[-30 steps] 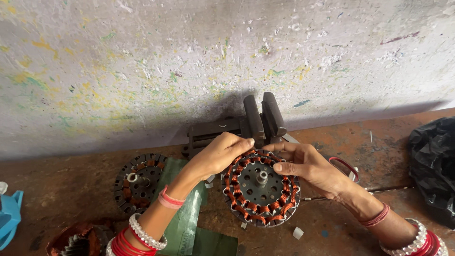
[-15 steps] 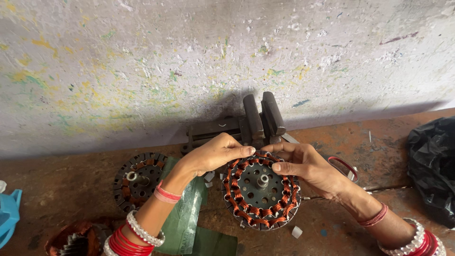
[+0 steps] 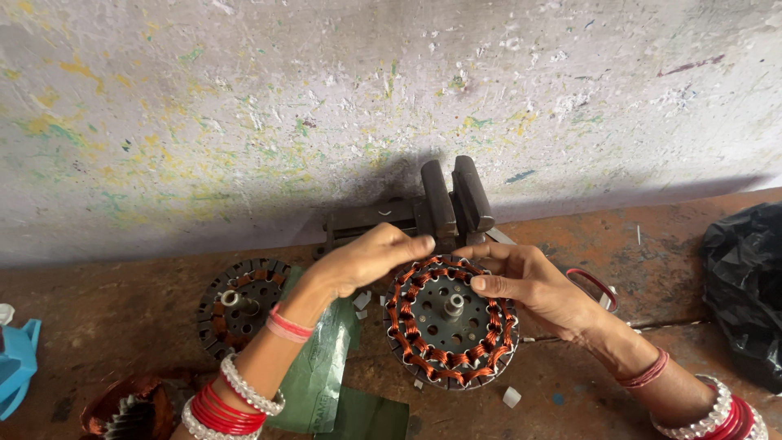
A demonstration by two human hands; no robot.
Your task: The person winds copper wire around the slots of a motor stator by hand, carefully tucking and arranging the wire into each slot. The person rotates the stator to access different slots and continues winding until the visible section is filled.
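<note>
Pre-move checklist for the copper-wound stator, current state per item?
1. Both hands on work: ok. Left hand and right hand meet at the far rim of the wound stator.
2. Stator seated flat on the workbench: ok.
3. Coils in slots all round: cannot tell, far rim is hidden by fingers.
4. Centre shaft unobstructed: ok.
5. Bench vise clear of hands: ok, behind them, apart.
6. Loose bits around: not ok, green sheet and white scrap lie beside the stator.

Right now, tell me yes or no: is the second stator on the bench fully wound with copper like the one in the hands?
No: the second stator shows mostly bare dark slots, while the held stator carries copper coils all around.
</note>
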